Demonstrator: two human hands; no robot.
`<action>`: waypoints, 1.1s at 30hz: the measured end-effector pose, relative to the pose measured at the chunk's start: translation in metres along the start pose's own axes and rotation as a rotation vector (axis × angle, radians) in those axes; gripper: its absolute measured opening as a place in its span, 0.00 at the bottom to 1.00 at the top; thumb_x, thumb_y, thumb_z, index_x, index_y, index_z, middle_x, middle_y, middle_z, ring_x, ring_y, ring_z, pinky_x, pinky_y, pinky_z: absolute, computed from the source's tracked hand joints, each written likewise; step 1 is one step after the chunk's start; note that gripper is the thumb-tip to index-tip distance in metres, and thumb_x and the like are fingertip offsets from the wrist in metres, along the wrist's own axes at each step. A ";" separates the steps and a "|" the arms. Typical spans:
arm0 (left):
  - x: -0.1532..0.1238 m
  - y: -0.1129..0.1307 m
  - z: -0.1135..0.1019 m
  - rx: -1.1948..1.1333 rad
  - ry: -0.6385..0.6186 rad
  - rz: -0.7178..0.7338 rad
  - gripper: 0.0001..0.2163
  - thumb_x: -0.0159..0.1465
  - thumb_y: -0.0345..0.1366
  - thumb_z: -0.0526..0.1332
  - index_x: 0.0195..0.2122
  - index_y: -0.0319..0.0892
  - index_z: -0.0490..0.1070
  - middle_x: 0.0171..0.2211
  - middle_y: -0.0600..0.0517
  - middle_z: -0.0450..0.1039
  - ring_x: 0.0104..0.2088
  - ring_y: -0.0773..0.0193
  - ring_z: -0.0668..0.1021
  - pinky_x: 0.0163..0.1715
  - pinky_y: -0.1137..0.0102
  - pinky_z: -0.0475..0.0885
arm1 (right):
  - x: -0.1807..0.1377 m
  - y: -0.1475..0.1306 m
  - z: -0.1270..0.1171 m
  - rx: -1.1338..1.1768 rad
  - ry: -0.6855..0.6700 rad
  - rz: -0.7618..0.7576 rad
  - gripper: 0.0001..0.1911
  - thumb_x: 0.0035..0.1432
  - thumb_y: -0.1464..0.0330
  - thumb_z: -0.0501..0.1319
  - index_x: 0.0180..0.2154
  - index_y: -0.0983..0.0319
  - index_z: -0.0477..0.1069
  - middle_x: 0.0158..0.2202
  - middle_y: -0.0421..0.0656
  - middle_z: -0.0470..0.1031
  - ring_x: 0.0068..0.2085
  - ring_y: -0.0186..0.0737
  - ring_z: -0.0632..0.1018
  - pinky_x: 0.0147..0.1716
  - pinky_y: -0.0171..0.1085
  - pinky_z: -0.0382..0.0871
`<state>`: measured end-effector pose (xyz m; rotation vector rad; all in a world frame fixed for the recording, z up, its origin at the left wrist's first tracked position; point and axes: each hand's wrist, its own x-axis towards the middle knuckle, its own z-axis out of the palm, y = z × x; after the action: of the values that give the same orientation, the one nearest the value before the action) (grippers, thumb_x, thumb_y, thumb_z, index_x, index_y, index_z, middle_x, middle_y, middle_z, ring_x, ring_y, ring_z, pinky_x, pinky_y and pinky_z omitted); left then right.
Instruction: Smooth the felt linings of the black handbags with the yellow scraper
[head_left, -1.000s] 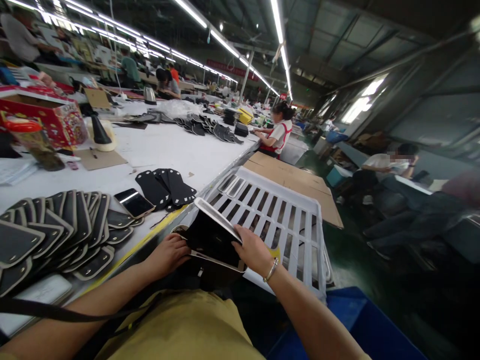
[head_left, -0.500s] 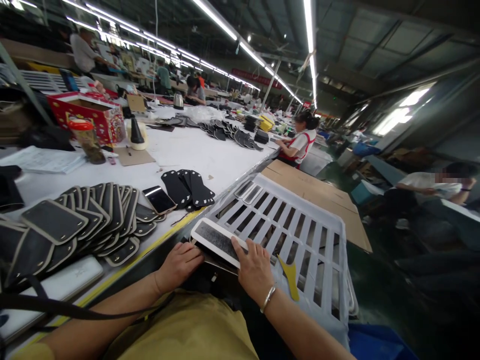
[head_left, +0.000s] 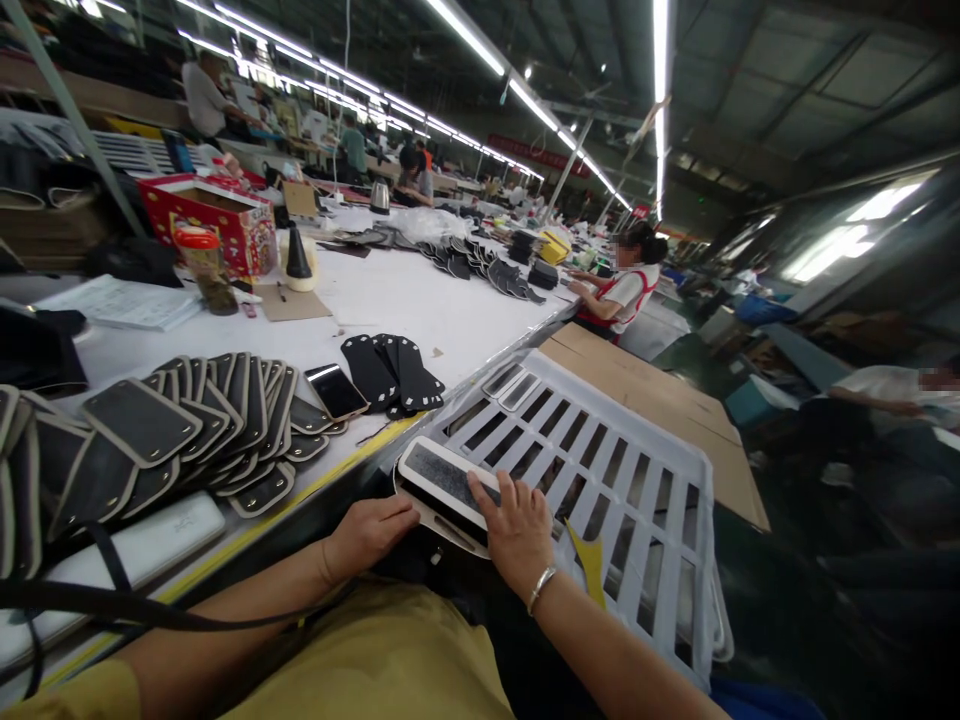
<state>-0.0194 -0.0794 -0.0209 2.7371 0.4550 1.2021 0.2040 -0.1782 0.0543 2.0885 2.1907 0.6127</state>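
A long dark grey plate with a rounded white rim lies at the near end of the white slatted tray. My right hand is on its right part, index finger stretched along the dark face and thumb out of sight. Under the plate's near side shows a light-edged panel with a narrow slot. My left hand pinches the left end of this panel between closed fingers. Close to my right hand, a yellow flat piece rests on the slatted tray.
On the white table at left lie a fanned pile of dark light-edged panels, a phone and black cut pieces. A red box and a jar stand behind. Cardboard lies beyond the tray; a co-worker is farther off.
The view has shifted so that things sit farther right. The near side of the white-rimmed plate and the slotted panel have come apart, showing more of the panel. My left hand still pinches its end.
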 end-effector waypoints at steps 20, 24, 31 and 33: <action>-0.006 0.002 0.001 -0.123 -0.123 -0.035 0.10 0.66 0.31 0.52 0.45 0.40 0.71 0.41 0.49 0.75 0.37 0.66 0.77 0.36 0.75 0.72 | -0.035 -0.001 -0.015 0.180 -0.195 -0.182 0.28 0.56 0.64 0.59 0.58 0.52 0.59 0.57 0.55 0.60 0.49 0.55 0.66 0.46 0.51 0.59; -0.007 0.002 -0.001 -0.130 -0.148 -0.059 0.10 0.66 0.32 0.53 0.43 0.40 0.72 0.39 0.49 0.76 0.34 0.66 0.77 0.34 0.75 0.72 | -0.029 0.002 -0.012 0.207 -0.272 -0.247 0.29 0.55 0.62 0.59 0.59 0.54 0.59 0.56 0.58 0.59 0.48 0.57 0.66 0.43 0.49 0.62; -0.002 0.002 -0.001 -0.168 -0.055 -0.065 0.09 0.65 0.32 0.54 0.39 0.40 0.74 0.36 0.49 0.77 0.33 0.66 0.78 0.32 0.75 0.74 | -0.004 0.015 -0.007 0.299 -0.456 -0.330 0.36 0.46 0.58 0.65 0.58 0.52 0.59 0.53 0.55 0.61 0.48 0.57 0.67 0.42 0.48 0.64; 0.000 0.003 -0.001 -0.147 -0.006 -0.020 0.09 0.64 0.31 0.55 0.39 0.39 0.74 0.37 0.47 0.77 0.32 0.66 0.78 0.31 0.75 0.74 | 0.000 0.017 -0.009 0.290 -0.472 -0.303 0.36 0.46 0.58 0.65 0.57 0.52 0.60 0.53 0.56 0.60 0.48 0.58 0.66 0.42 0.48 0.63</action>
<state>-0.0197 -0.0820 -0.0190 2.6056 0.3771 1.1725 0.2172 -0.1808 0.0680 1.7119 2.3242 -0.2143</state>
